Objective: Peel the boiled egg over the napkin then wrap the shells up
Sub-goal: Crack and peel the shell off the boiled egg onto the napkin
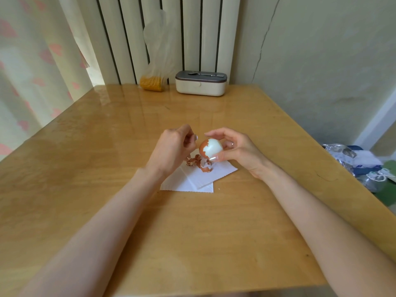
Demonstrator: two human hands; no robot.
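Item 1, left hand [171, 146]: I hold it loosely curled just left of the egg, fingertips drawn together; whether a flake of shell is pinched in them I cannot tell.

Item 2, shell pieces [194, 160]: brown fragments heaped on the far left corner of the napkin, partly behind my left wrist.

Item 3, napkin [199, 179]: white, folded, flat on the tabletop [85, 168], directly under the work.

Item 4, egg [211, 149]: raised above the napkin, white top bared, brown shell remaining on its left and lower side.

Item 5, right hand [237, 151]: cupped around the egg, index over the top, thumb beneath.

Handling note, my judgement: peeling is about half done. I should turn the egg to bring the shelled side toward my left fingers, lift at the torn edge with the membrane, and keep it over the paper so that flakes fall there.
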